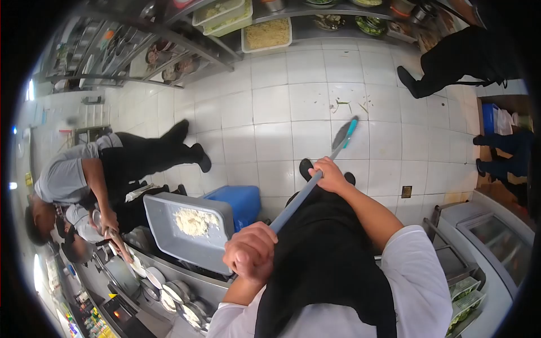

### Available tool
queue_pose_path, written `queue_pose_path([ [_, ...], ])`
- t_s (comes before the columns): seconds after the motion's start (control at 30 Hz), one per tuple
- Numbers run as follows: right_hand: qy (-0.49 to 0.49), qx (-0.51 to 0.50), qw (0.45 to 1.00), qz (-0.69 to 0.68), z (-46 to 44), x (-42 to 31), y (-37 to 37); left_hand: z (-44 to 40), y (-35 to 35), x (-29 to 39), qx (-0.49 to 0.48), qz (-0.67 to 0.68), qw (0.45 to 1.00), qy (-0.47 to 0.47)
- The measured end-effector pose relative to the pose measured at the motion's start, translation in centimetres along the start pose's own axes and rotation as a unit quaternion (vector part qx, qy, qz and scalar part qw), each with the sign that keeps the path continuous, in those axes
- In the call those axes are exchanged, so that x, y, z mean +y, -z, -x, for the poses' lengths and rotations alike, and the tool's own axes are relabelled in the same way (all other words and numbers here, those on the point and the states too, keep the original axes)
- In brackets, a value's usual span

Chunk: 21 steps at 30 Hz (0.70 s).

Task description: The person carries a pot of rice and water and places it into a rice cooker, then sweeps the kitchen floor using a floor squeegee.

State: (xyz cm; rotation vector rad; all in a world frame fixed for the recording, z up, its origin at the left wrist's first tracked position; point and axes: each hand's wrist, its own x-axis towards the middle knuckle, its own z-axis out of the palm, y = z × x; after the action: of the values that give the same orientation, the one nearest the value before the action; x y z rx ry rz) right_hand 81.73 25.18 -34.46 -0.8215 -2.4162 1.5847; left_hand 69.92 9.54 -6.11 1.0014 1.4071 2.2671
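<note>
A long-handled broom [301, 197] slants across the front of my body. My left hand [251, 252] is closed round the top end of its grey handle, near my waist. Lower down the shaft, my right hand [329, 174] wraps around it. The broom's teal head with dark bristles [345, 133] rests on the white tiled floor [270, 135] beyond my shoes. Just past the head lie scattered green and pale food scraps [344, 105].
A grey tub [225, 248] with pale crumbly food stands left, beside a blue bin [239, 204]. Two people in grey shirts [73, 169] work at the left counter. Another person's dark-trousered legs [451, 59] are upper right. Shelves with food tubs [267, 35] line the far side; a glass-topped freezer [490, 236] stands right.
</note>
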Motion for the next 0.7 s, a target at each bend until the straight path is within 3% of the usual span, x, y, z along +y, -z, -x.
queue_pose_path([
  [0.1, 0.066, 0.025, 0.997, 0.009, 0.3, -0.7, -1.5, 0.2, 1.0, 2.8, 0.04, 0.051, 0.998, 0.021],
  [0.13, 0.092, 0.027, 0.995, -0.035, 0.5, -3.4, -1.6, -0.6, 2.7, 5.4, -0.012, -0.001, 1.0, -0.001],
  [0.17, 0.115, 0.029, 0.99, -0.08, 0.9, -7.2, -1.8, -0.1, 4.4, 7.6, 0.028, 0.0, 0.998, -0.061],
  [0.2, 0.169, 0.049, 0.977, -0.125, 1.2, -10.4, -3.1, -0.3, 3.8, 11.0, 0.08, 0.0, 0.995, -0.059],
  [0.23, 0.141, -0.017, 0.968, -0.206, 1.5, -11.9, -5.4, -0.5, 3.6, 14.5, 0.059, 0.001, 0.996, -0.064],
  [0.27, 0.19, -0.006, 0.97, -0.148, 2.2, -14.4, -6.1, 0.0, 2.4, 17.6, 0.04, -0.02, 0.997, -0.062],
  [0.3, 0.217, -0.014, 0.96, -0.178, 2.7, -16.1, -7.4, 0.3, 1.3, 19.2, 0.02, -0.043, 0.997, -0.061],
  [0.43, 0.269, -0.043, 0.945, -0.182, 1.7, -14.6, -12.4, 5.0, -0.8, 16.3, -0.044, -0.186, 0.976, -0.102],
  [0.5, 0.276, -0.086, 0.935, -0.205, 0.2, -8.8, -15.4, 9.8, -3.0, 8.2, 0.005, -0.487, 0.872, -0.057],
  [0.53, 0.304, -0.121, 0.93, -0.17, -0.3, -5.3, -15.6, 12.7, -4.6, 5.9, -0.009, -0.644, 0.765, 0.006],
  [0.57, 0.331, -0.153, 0.921, -0.135, 0.0, -2.4, -15.2, 11.5, -5.1, 3.1, -0.155, -0.446, 0.881, -0.006],
  [0.63, 0.283, -0.223, 0.929, -0.086, 2.4, -0.1, -11.6, 12.3, -7.2, 3.5, -0.109, -0.425, 0.898, -0.029],
  [0.7, 0.252, -0.156, 0.94, -0.167, 6.7, -0.2, -6.5, 11.6, -10.8, 4.8, -0.023, -0.283, 0.958, -0.048],
])
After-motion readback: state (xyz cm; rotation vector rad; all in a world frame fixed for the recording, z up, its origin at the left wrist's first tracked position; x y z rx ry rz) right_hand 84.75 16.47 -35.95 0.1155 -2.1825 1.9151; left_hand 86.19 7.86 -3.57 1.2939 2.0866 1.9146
